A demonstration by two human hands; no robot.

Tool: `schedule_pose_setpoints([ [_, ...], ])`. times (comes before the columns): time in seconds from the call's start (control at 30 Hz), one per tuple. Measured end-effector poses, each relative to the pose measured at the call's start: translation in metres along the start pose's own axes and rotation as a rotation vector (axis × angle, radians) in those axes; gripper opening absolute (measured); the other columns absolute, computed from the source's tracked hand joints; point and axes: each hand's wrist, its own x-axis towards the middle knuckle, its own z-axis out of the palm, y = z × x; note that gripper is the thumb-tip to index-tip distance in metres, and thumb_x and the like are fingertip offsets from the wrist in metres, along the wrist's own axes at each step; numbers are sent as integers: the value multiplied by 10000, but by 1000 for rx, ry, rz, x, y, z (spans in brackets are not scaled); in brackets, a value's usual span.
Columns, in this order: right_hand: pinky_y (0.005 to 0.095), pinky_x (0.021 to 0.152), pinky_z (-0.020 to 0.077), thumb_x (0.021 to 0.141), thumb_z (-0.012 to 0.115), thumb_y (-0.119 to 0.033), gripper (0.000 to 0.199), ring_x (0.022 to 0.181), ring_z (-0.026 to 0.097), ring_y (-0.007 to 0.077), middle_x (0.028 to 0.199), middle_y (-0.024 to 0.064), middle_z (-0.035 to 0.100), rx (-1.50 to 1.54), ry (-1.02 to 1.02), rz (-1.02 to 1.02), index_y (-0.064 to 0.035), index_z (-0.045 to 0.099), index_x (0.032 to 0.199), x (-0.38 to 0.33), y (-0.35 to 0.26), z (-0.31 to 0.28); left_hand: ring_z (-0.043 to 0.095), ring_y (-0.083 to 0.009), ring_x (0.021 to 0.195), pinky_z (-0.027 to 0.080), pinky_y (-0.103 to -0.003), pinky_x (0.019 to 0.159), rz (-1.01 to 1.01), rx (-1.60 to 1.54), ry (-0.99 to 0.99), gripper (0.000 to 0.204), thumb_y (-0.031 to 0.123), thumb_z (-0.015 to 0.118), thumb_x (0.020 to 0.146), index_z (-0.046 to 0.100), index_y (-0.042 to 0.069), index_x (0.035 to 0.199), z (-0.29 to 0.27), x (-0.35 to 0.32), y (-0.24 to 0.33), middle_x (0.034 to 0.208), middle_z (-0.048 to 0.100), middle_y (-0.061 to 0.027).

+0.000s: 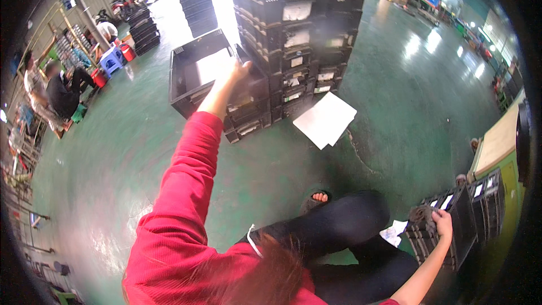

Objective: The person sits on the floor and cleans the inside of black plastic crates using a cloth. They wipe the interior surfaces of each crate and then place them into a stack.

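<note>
My left hand [239, 71] reaches far forward to the near right rim of an open black plastic crate [183, 73]. Its fingers are washed out by glare, so what they grip, if anything, is not clear. A white sheet [209, 68] lies inside that crate, beside the hand. Low on the right, my right hand [444, 223] is closed on a crumpled grey-brown cloth [422, 214]. The cloth is over the top of black crates [464, 231] standing beside my legs.
Tall stacks of black crates [282, 39] stand ahead. White sheets [326, 120] lie on the green floor [395, 118] by their base. A green-sided bench [502, 135] borders the right. People sit at the far left near a blue stool [112, 59] and red buckets [127, 52].
</note>
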Motion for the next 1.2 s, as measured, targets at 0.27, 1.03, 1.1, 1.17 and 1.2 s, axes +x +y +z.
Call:
schedule_pose_setpoints([
  [0.27,275,675,420,840,608,-137,170,710,507,94,764,0,605,18,-47,31,27,619,886,7,5,0,572,-364,1072,421,-473,930,60,512,-229,891,582,688,685,391,93,1369,-67,-54,-36,1205,577,-179],
  [1.03,311,713,417,839,609,-188,246,748,511,142,798,70,603,10,-81,86,46,587,908,2,-7,3,624,-317,967,487,-392,827,318,275,-118,731,594,641,725,552,52,1207,-5,24,-49,1015,649,-183],
  [1.1,311,717,416,838,611,-196,261,754,512,147,808,78,603,-53,-56,62,50,586,920,1,-2,2,609,-324,1003,480,-396,849,318,293,-119,740,591,636,732,538,50,1227,-1,29,-52,1069,629,-194],
  [1.17,312,718,416,834,613,-203,274,752,513,153,806,84,602,-89,-62,73,55,585,922,0,0,1,593,-329,1036,470,-398,872,295,298,-148,739,581,631,743,523,50,1246,-1,31,-52,1117,609,-202],
  [1.2,313,716,418,832,616,-208,280,748,515,157,799,85,601,-98,-65,84,57,585,919,0,1,0,609,-328,999,479,-402,846,324,297,-122,733,580,628,750,529,35,1231,-2,32,-51,1059,627,-201],
])
